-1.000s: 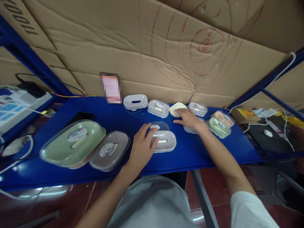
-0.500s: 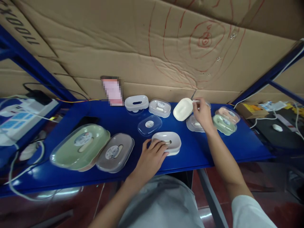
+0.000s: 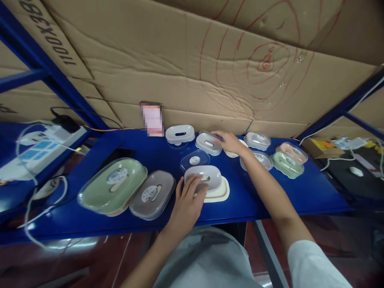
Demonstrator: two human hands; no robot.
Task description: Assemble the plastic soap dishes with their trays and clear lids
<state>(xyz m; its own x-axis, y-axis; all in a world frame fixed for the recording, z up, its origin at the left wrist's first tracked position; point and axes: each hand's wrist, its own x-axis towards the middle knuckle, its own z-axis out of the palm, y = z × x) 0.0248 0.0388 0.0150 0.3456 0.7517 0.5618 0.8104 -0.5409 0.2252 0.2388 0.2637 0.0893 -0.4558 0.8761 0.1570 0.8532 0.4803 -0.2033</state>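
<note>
My left hand point(image 3: 192, 196) grips a light-grey soap dish tray point(image 3: 214, 174) with a slot, fingers over its top and thumb at the near side. This tray sits raised and askew over a cream soap dish base point(image 3: 222, 193). At the back middle, my right hand point(image 3: 230, 143) reaches over the right end of a grey soap dish point(image 3: 208, 143) under a clear lid, fingers stretched and apart; I cannot tell how firmly they touch. Beneath its palm lies a second cream base point(image 3: 232, 153), partly hidden. A loose clear lid point(image 3: 195, 161) with a round label lies between the hands.
A large green lidded dish point(image 3: 112, 186) and a grey one point(image 3: 153, 195) lie left. Further lidded dishes, grey point(image 3: 257, 141), green point(image 3: 287, 164) and pink point(image 3: 292, 153), stand right. A slotted grey tray point(image 3: 180, 135) is near the propped phone point(image 3: 153, 119). Cables and a power strip point(image 3: 39, 154) are far left.
My right hand has put the cream base down on the table and moved left to the lidded grey dish. Under my left hand the grey tray has shifted up and left, baring the cream base.
</note>
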